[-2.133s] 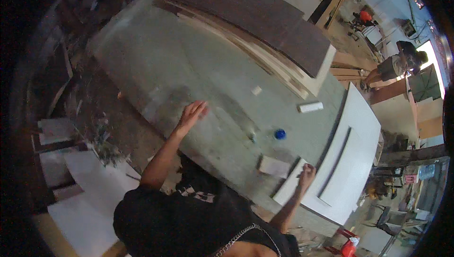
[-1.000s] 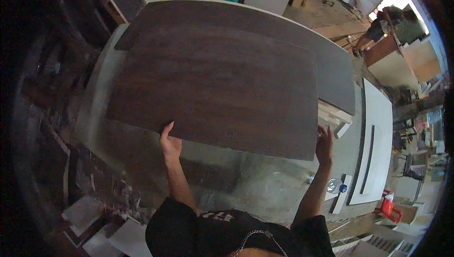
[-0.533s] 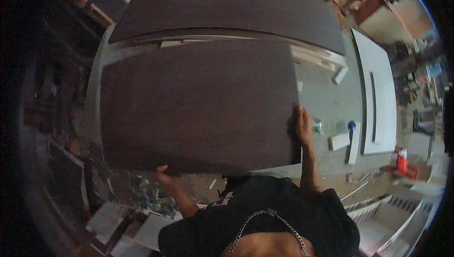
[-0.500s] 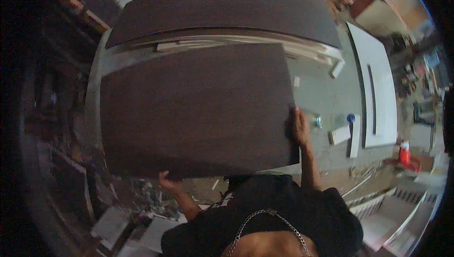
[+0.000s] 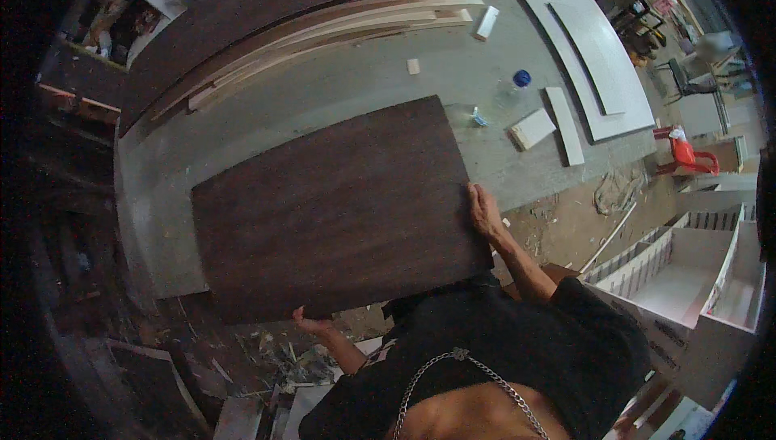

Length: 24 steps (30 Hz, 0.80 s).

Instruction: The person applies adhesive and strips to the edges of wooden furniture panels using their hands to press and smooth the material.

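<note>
A dark brown wood-grain panel (image 5: 339, 205) lies flat or nearly flat in front of me, reaching past the near edge of the worktable. My right hand (image 5: 485, 212) is closed around its right edge, thumb side on top. At the near edge, my left hand (image 5: 314, 321) supports the panel from below, its fingers partly hidden underneath. Beyond it lies a longer dark brown panel (image 5: 291, 11), resting at the far side over a stack of pale wood strips (image 5: 339, 33).
The grey worktable (image 5: 323, 92) bears a white block (image 5: 532, 129), a white strip (image 5: 564, 126), a blue-capped item (image 5: 521, 78) and a large white panel (image 5: 586, 60). To the right are a red plastic stool (image 5: 687, 155) and white slotted cabinet boxes (image 5: 683, 258). Scraps litter the floor.
My view has turned, and the scene appears tilted. The held panel has come nearer to me, uncovering more tabletop between it and the strips. Both hands keep their hold.
</note>
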Motion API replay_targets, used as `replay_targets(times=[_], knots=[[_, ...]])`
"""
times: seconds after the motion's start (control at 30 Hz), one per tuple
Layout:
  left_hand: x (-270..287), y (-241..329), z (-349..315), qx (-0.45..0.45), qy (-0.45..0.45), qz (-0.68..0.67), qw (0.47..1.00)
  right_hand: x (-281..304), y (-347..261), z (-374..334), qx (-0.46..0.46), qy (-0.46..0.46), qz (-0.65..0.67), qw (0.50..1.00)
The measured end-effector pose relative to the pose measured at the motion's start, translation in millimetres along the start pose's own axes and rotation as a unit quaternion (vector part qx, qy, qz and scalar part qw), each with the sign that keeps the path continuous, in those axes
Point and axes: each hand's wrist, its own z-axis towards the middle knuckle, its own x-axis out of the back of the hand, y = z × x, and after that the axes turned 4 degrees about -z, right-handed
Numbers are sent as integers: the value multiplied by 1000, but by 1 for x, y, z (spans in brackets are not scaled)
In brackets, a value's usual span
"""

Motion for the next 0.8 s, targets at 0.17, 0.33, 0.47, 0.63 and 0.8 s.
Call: replay_targets(times=[0.17, 0.33, 0.47, 0.63, 0.8], knots=[[9, 2, 13, -60, 44, 47, 996, -22, 8, -35, -31, 1, 41, 999], [-14, 27, 43, -217, -42, 14, 975, -46, 4, -80, -39, -33, 55, 997], [-55, 38, 26, -111, -60, 36, 991, -42, 32, -97, 27, -82, 27, 996], [-47, 90, 45, -164, -5, 159, 973, -59, 13, -133, 36, -175, 130, 975], [-47, 114, 93, -209, 155, 428, 865, -94, 14, -162, 25, -160, 321, 933]])
